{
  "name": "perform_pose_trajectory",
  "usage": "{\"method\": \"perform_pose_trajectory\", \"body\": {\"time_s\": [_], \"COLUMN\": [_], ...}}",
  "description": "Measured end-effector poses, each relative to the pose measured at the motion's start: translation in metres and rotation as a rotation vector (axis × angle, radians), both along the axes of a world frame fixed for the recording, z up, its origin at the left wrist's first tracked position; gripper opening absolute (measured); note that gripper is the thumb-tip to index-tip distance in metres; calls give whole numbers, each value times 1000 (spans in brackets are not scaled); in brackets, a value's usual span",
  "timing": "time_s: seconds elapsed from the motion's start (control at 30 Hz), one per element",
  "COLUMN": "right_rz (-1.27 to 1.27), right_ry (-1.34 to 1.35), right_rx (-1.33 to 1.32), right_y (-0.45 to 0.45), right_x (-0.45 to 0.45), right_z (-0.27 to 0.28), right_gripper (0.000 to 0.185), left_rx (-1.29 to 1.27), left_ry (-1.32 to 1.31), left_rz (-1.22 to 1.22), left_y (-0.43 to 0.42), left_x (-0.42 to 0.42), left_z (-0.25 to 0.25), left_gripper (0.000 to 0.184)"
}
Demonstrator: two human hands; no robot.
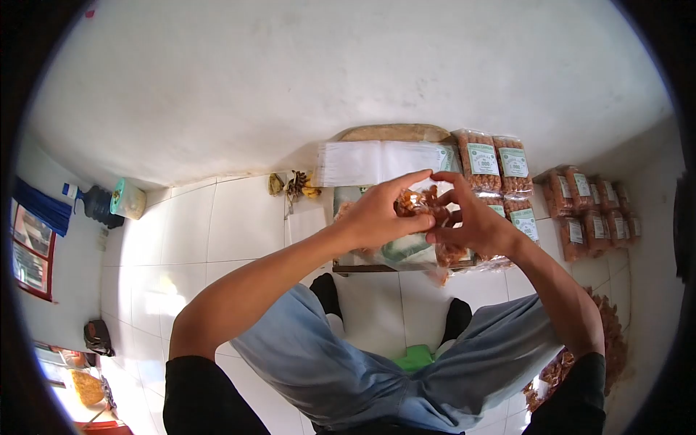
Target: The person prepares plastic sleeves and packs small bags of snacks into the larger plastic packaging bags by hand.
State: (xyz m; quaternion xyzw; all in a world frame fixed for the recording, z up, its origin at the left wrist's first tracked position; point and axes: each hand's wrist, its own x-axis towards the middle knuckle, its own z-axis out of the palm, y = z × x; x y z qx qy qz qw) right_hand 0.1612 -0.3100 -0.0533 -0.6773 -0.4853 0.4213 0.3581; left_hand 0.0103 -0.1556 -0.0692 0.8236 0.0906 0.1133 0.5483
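Above a low table (348, 269), both my hands are at a clear plastic bag of reddish-brown snack pieces (416, 202). My left hand (378, 212) has its thumb and fingers curved round the bag's left side. On the right, my right hand (473, 220) grips it with bent fingers, the thumb close to my left thumb. Part of the bag hangs below my right hand. Under the hands lies clear plastic with some green on it (406, 248). Filled, labelled packs (481, 161) stand just right of my right hand.
Flat empty plastic bags (355, 163) lie at the table's back. Bananas (310, 190) sit on the tiled floor to the left. More filled packs (589, 208) are stacked by the right wall, with loose brown pieces (616, 333) nearer me. A water bottle (98, 203) is far left.
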Motion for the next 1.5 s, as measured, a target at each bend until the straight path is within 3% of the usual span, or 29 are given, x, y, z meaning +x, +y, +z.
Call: {"method": "perform_pose_trajectory", "body": {"time_s": [0.1, 0.17, 0.23, 0.3, 0.37, 0.47, 0.57, 0.63, 0.77, 0.83, 0.87, 0.93, 0.97, 1.03, 1.2, 1.3, 1.4, 1.47, 1.5], "right_rz": [-92, -205, -251, -325, -336, -312, -457, -483, -452, -416, -416, -430, -428, -316, -199, -189, -147, -193, -193], "right_ry": [48, 60, 53, 91, 161, 285, 357, 558, 581, 195, 195, -327, -326, -694, -757, -736, -652, -323, -323], "right_rx": [-6, 124, 161, 237, 276, 325, 340, 426, 515, 601, 601, 563, 564, 936, 973, 952, 918, 891, 893], "right_y": [4, 8, 10, 13, 16, 25, 36, 42, 50, 53, 50, 44, 44, 44, 48, 47, 43, 46, 46], "right_x": [9, 23, 29, 33, 34, 28, 22, 18, 15, 16, 16, 11, 14, 24, 22, 16, 14, 18, 15], "right_z": [3, -3, -1, 1, -3, -7, -15, -15, -18, -20, -17, 4, 2, -5, -26, -24, -20, -30, -30], "right_gripper": [80, 77, 69, 61, 59, 54, 46, 37, 32, 33, 33, 29, 29, 33, 35, 29, 22, 15, 15], "left_rx": [-63, -80, -288, -319, -656, -694, -700, -730, -798, -819, -841, -875, -910, -954, -1016, -1228, -1328, -1339, -1337], "left_ry": [45, 13, -3, 12, -118, -221, -281, -318, -346, -319, -293, -288, -282, -271, -258, -298, -305, -284, -284], "left_rz": [89, 138, 321, 365, 423, 394, 433, 421, 405, 398, 390, 388, 387, 363, 241, 155, 131, 62, 61], "left_y": [13, 12, 12, 11, 9, 6, -4, -6, -4, 0, 1, 2, 2, 5, 9, 15, 16, 18, 18], "left_x": [0, 0, 4, 7, 14, 20, 26, 31, 36, 37, 38, 38, 37, 37, 33, 29, 25, 25, 26], "left_z": [-12, -10, -13, -16, -22, -21, -16, -18, -18, -20, -21, -16, -13, -12, -4, -1, 8, 8, 7], "left_gripper": [69, 66, 66, 67, 63, 64, 63, 61, 55, 54, 53, 51, 50, 47, 35, 32, 34, 32, 32]}}
